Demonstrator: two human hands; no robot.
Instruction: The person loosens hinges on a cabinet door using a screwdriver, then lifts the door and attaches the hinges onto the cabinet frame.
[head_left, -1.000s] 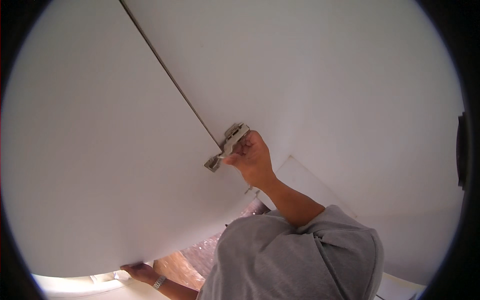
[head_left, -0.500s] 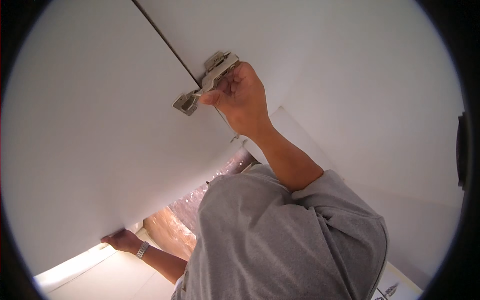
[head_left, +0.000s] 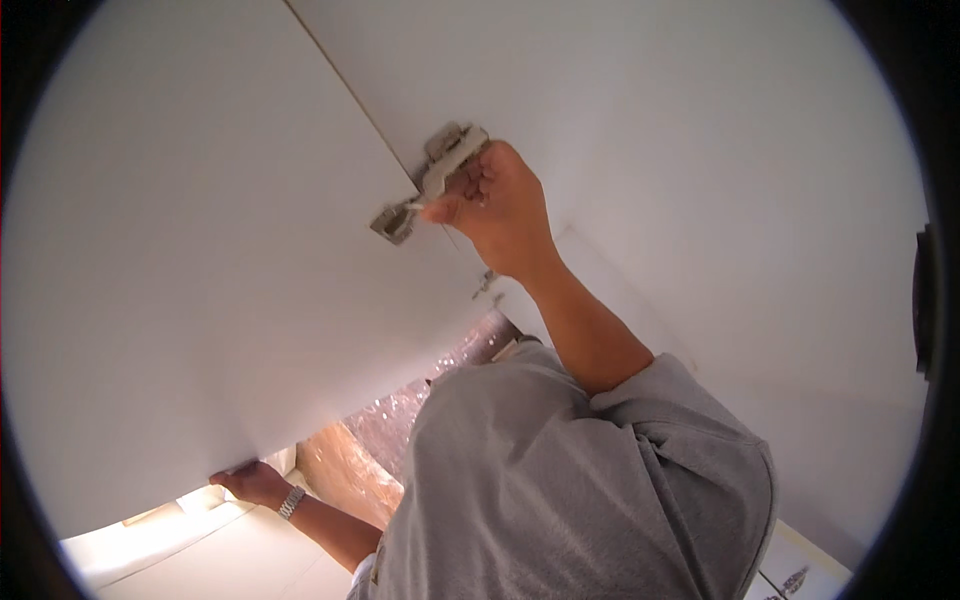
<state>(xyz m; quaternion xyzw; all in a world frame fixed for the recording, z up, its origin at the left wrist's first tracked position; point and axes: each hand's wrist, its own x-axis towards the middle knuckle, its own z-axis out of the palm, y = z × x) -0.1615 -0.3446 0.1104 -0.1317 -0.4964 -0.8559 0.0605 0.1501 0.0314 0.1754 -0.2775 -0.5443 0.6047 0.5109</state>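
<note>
A large white cabinet door fills the left side. At its lower edge my left hand, with a metal watch on the wrist, holds the door; some fingers are hidden by the panel. A metal concealed hinge bridges the seam between the door and the white cabinet panel on the right. My right hand is closed around the hinge arm, thumb near the cup end, fingers curled at its lower side. The hinge is slightly blurred.
A second, smaller hinge shows further down the seam. Below the door lies brown material under shiny clear plastic, next to pale floor tiles. A dark object is at the right rim.
The door, hinge and both hands sit slightly further right and lower in the picture. The dark seam between door and cabinet looks thinner. Both hands keep their holds.
</note>
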